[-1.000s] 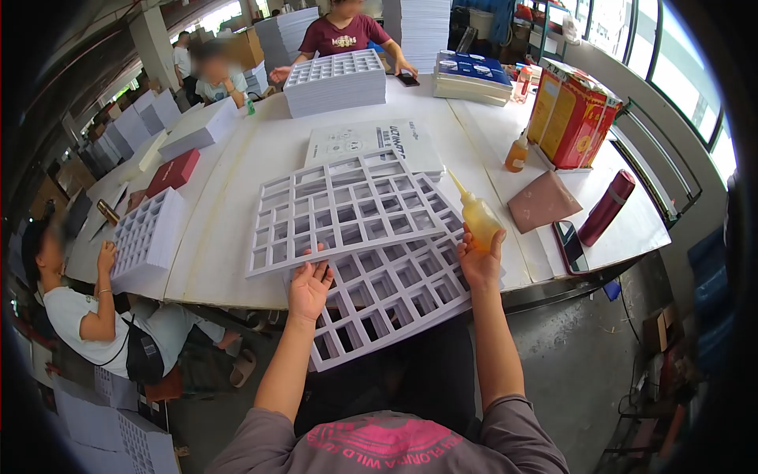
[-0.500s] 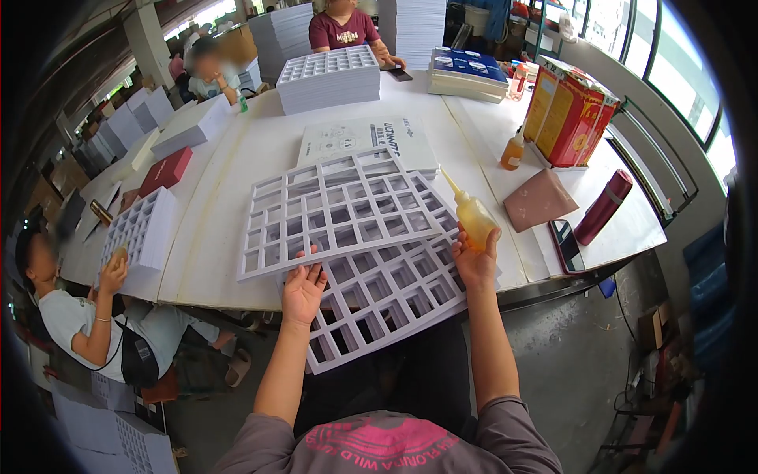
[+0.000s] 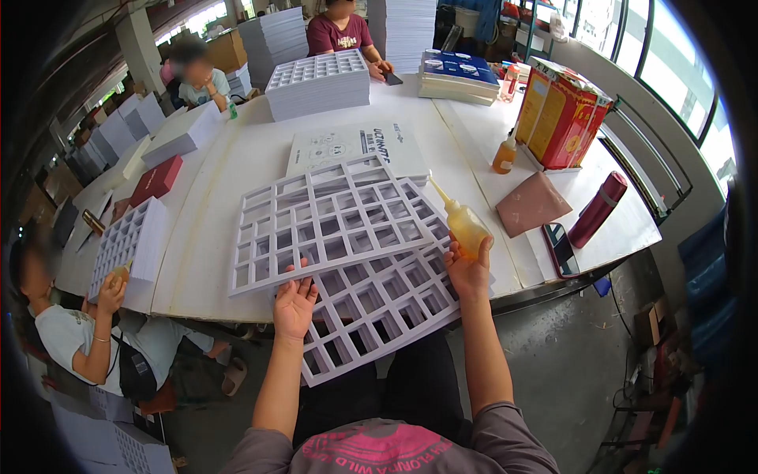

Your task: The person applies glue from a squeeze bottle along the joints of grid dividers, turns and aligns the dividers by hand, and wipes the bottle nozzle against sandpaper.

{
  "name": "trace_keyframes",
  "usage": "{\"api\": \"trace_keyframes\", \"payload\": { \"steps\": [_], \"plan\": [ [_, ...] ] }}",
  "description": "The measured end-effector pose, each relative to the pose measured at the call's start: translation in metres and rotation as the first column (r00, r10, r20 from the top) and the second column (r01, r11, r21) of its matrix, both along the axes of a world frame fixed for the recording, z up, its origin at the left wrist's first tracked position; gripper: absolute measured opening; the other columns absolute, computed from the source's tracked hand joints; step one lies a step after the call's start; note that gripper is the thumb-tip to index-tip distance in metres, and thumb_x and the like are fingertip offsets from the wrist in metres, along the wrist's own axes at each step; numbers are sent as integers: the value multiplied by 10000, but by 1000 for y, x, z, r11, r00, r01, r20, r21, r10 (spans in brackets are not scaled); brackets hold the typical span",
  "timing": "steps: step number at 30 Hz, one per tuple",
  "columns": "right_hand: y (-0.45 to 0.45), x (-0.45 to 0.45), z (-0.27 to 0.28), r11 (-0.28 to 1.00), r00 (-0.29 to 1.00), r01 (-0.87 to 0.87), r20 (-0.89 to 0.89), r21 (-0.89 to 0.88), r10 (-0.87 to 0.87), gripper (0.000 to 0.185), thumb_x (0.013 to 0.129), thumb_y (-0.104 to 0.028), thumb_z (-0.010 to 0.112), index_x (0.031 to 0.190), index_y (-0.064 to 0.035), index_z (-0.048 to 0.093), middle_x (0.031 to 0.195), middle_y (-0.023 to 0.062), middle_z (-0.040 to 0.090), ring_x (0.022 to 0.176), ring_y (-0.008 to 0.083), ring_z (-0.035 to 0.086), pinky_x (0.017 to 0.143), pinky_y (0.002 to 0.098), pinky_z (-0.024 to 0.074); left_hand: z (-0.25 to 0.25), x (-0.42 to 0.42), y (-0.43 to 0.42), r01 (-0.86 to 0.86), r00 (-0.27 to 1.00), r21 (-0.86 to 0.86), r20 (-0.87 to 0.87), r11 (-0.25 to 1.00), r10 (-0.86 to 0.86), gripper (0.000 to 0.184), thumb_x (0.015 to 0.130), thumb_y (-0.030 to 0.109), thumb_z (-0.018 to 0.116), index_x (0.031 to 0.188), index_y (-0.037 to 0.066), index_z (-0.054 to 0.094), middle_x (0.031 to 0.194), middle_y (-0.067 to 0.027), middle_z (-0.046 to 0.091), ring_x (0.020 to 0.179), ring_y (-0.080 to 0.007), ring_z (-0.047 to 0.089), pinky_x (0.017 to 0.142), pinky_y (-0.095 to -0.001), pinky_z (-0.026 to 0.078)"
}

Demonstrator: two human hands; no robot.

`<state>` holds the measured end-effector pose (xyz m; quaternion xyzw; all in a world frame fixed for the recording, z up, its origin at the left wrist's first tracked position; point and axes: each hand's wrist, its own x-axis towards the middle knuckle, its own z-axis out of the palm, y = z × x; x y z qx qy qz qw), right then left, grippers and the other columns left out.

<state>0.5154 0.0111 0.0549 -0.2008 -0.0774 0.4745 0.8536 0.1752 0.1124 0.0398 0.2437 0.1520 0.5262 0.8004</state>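
Observation:
My left hand (image 3: 294, 310) is palm up at the near edge of a white grid panel (image 3: 332, 223), a flat lattice of square openings. Its fingers curl at that edge, and one shows through an opening. My right hand (image 3: 470, 272) is closed round a squeeze bottle (image 3: 466, 227) of yellowish liquid, its thin nozzle pointing up and left. Below the upper panel, more white grid panels (image 3: 371, 345) lie stacked at an angle, reaching past the table's front edge. Behind them sits a white printed box (image 3: 399, 154), partly covered by the upper panel.
Rightward are an amber bottle (image 3: 504, 155), red-yellow tin (image 3: 559, 114), pink pouch (image 3: 532, 203), phone (image 3: 560, 250) and maroon flask (image 3: 598, 209). A grid stack (image 3: 318, 91) and blue books (image 3: 458, 75) stand farther back. Co-workers sit left and opposite; the left one works at another grid stack (image 3: 126, 249).
The whole view has shifted slightly left and down. My hands keep nearly the same places on the panel and the bottle. The far co-worker's hand has moved slightly by the dark phone.

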Motion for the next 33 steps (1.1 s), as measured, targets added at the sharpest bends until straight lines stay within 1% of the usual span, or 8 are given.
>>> {"api": "trace_keyframes", "payload": {
  "steps": [1, 10, 13, 16, 19, 22, 25, 33],
  "plan": [
    [0, 0, 1, 1000, 1000, 1, 3, -2, -1, 636, 816, -565, 572, 1218, -81, 477, 1062, 118, 578, 790, 130, 557, 689, 281, 471, 0, 0, 1, 2, 1000, -1, 0, 1000, -2, 288, 926, 82, 463, 1202, 134, 526, 1371, -93, 436, 1176, -208, 480, 878, -349, 442],
    [0, -2, 3, 1000, 1000, 10, 9, -17, -9, 639, 817, -562, 574, 1223, -80, 472, 1067, 122, 574, 787, 129, 556, 686, 276, 472, 3, 2, -1, -5, 1000, 5, -5, 1000, 5, 291, 921, 93, 480, 1207, 132, 517, 1366, -101, 439, 1169, -210, 484, 885, -348, 439],
    [0, -2, 2, 1000, 1000, 3, 26, -1, -3, 636, 820, -555, 576, 1226, -78, 467, 1067, 122, 573, 789, 132, 555, 681, 274, 471, 2, 1, 0, 11, 1000, 12, 9, 1000, -11, 291, 924, 98, 479, 1210, 136, 513, 1363, -102, 440, 1169, -210, 481, 886, -347, 437],
    [1, -1, 0, 1000, 1000, 3, 21, 1, -3, 628, 825, -549, 575, 1230, -82, 463, 1071, 123, 572, 793, 137, 553, 680, 278, 472, -1, -1, 1, 25, 999, 4, 41, 1000, -26, 297, 932, 91, 460, 1225, 119, 505, 1380, -121, 418, 1192, -223, 472, 883, -354, 439],
    [1, -1, -2, 1000, 1000, 2, -11, 4, -2, 641, 831, -532, 574, 1263, -79, 435, 1115, 162, 554, 795, 145, 559, 686, 279, 474, -2, -1, 1, 15, 999, 2, 34, 1000, -15, 297, 930, 94, 467, 1224, 118, 505, 1375, -129, 422, 1184, -224, 479, 876, -353, 442],
    [0, -2, 0, 1000, 1000, 5, 6, -1, -5, 638, 834, -528, 573, 1263, -77, 435, 1116, 161, 552, 792, 144, 561, 684, 279, 474, -2, -1, 2, 19, 999, -8, 32, 1000, -18, 298, 928, 95, 473, 1224, 117, 505, 1372, -133, 423, 1180, -230, 483, 877, -356, 443],
    [0, -2, 0, 1000, 1000, 6, 15, 6, -6, 639, 833, -527, 575, 1262, -75, 434, 1114, 161, 552, 788, 144, 562, 685, 277, 475, 1, 0, 0, 14, 1000, 2, 14, 1000, -14, 283, 926, 97, 472, 1206, 127, 512, 1344, -116, 454, 1169, -213, 481, 873, -351, 448],
    [1, -2, -1, 1000, 1000, 8, 15, -16, -7, 641, 836, -528, 572, 1260, -68, 433, 1094, 158, 558, 780, 145, 564, 675, 277, 478, -1, -1, 1, 18, 999, 3, 26, 1000, -19, 285, 925, 96, 476, 1204, 132, 520, 1337, -112, 464, 1166, -210, 487, 880, -350, 442]
  ]
}}
